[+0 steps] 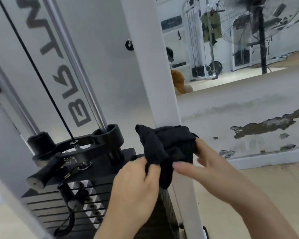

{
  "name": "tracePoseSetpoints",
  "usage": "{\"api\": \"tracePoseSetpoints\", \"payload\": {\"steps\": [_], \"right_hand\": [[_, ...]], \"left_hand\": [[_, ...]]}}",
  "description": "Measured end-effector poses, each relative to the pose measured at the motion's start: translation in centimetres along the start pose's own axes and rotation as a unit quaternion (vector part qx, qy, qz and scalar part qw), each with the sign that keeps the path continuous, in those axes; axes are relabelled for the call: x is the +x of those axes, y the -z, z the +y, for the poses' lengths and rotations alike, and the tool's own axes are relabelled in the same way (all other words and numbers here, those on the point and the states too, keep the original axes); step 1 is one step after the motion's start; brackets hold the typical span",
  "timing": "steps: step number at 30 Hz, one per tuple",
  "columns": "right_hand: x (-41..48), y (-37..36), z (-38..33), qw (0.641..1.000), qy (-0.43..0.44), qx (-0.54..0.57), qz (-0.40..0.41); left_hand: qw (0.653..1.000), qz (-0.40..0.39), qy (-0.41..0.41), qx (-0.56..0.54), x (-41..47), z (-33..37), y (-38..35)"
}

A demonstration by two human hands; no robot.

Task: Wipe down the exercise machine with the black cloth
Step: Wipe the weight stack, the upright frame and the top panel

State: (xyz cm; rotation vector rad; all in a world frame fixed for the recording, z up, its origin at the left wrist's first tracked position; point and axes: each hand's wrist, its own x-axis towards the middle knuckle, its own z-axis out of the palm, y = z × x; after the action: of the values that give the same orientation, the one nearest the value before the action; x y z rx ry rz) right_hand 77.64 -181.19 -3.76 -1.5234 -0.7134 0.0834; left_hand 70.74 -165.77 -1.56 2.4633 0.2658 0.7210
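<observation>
Head view, and we're right up against the exercise machine [109,69]. The black cloth [169,144] is bunched around its white upright post [155,75], low down, level with the top of the weight stack [59,204]. Left hand [136,183] is in tight, fingers curled and pinching a hanging fold at the cloth's lower left. Right hand [205,166] comes in from the other side, fingers stretched fairly straight, fingertips on the cloth's right edge, thumb pointing across beneath the bundle; it's a little blurred, but it reads as touching, not gripping.

Left of the post, two chrome guide rods [86,83] and a thin black cable [38,75] drop into the black top plate of the stack, with a selector pin on a coiled cord [69,209] hanging at the front. Behind the post, a mirror [231,57] reflects more gym kit and a standing fan [261,19]. The wall [248,104] below it shows patches of peeled paint above a pale floor [274,187].
</observation>
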Motion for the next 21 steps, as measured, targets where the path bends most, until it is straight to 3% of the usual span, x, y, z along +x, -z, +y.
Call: {"api": "tracePoseSetpoints", "payload": {"steps": [2,5,8,11,14,17,19,21], "right_hand": [[1.1,-0.1,-0.4,0.998,0.018,0.055,0.022],[3.0,-2.2,0.1,0.997,0.032,0.018,0.068],[4.7,-2.3,0.5,0.993,0.058,-0.037,0.1],[5.5,-2.0,0.1,0.99,0.094,-0.048,0.099],[6.1,-2.3,-0.2,0.981,0.14,-0.048,0.127],[7.5,-2.5,-1.2,0.969,0.181,-0.081,0.147],[8.6,-2.2,-2.1,0.961,0.215,-0.083,0.154],[9.7,-2.0,-3.1,0.959,0.242,-0.039,0.141]], "left_hand": [[0.998,0.018,0.067,0.002,0.1,-0.3,2.4],[0.984,0.066,0.136,0.09,-0.2,-1.1,4.6],[0.97,0.178,0.064,0.154,-1.2,-0.9,5.1],[0.986,0.149,-0.062,0.05,-2.2,-1.1,2.9],[0.981,0.045,-0.023,-0.188,-2.2,-0.3,-2.2],[0.936,0.118,0.036,-0.331,0.1,2.4,-5.1],[0.891,0.175,0.04,-0.417,3.0,4.6,-4.8],[0.868,0.208,0.025,-0.45,6.2,6.4,-3.0]]}}
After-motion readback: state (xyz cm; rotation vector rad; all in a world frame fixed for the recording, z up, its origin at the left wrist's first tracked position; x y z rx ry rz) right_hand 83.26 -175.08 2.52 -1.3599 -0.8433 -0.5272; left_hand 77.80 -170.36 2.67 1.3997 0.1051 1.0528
